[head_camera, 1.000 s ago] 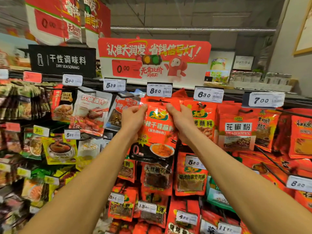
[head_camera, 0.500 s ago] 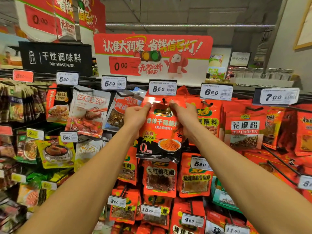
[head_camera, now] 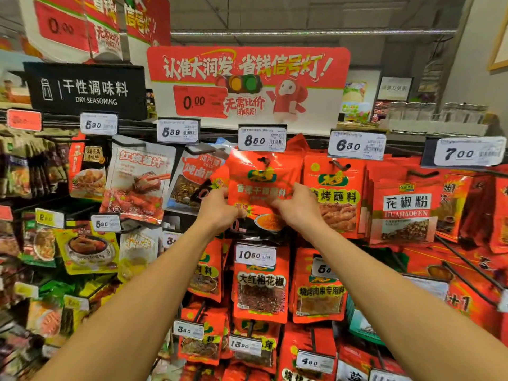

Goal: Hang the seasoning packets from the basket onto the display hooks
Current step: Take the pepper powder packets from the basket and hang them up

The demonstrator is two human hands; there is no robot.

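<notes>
Overhead: black sign [head_camera: 85, 90] reading "干性调味料 / DRY SEASONING"; beside it a red-and-white promo board [head_camera: 247, 83] reading "认准大润发 省钱信号灯!", with "0.00" and "无需比价".

Top-row price tags, left to right: "590" [head_camera: 98, 124], "589" [head_camera: 177, 131], "850" [head_camera: 262, 138], "630" [head_camera: 356, 145], "700" [head_camera: 467, 152]. Lower tags legible: "1050" [head_camera: 255, 255], "380" [head_camera: 188, 329], "400" [head_camera: 313, 361].

Seasoning packet [head_camera: 264, 185] — red-orange, green-and-yellow logo, partly blurred lettering ending "蘸料", black lower band with a bowl of orange powder — hung directly under the "850" tag, hang hole up at the display hook [head_camera: 264, 160]. Whether fully seated on the hook: cannot tell.

Neighbouring packets: "烧烤蘸料" packet [head_camera: 334, 193] just right; "花椒粉 HUAJIAOFEN" packet [head_camera: 406, 210] further right; "红烧酱汁" packet [head_camera: 137, 180] to the left; "大红袍花椒" packet [head_camera: 261, 284] directly below.

Left hand [head_camera: 220, 210]: fingers curled, pinching the packet's lower left edge. Right hand [head_camera: 298, 207]: fingers curled onto the packet's right side at mid-height — thumb [head_camera: 283, 203] laid on the front face. Both hands motion-blurred; exact finger spread not discernible.
</notes>
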